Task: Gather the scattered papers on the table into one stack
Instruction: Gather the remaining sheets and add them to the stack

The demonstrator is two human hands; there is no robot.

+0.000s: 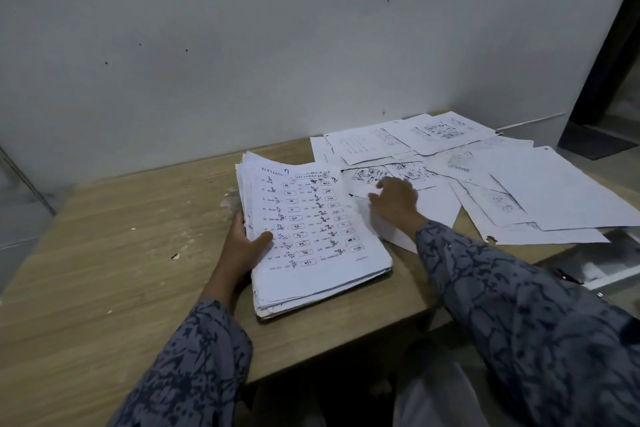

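Note:
A thick stack of papers [313, 236] lies on the wooden table [114, 253], its top sheet a printed worksheet with handwritten answers. My left hand [244, 246] grips the stack's left edge, thumb on top of the sheet. To the right, several loose sheets [478, 177] lie scattered and overlapping across the table's far right corner. My right hand [394, 199] rests flat, fingers spread, on a loose sheet with drawings [401, 173] just right of the stack.
A grey wall [277, 45] stands right behind the table. Small crumbs [175, 256] dot the bare left half of the tabletop. Some loose sheets overhang the table's right edge. A dark doorway [613, 62] is at the far right.

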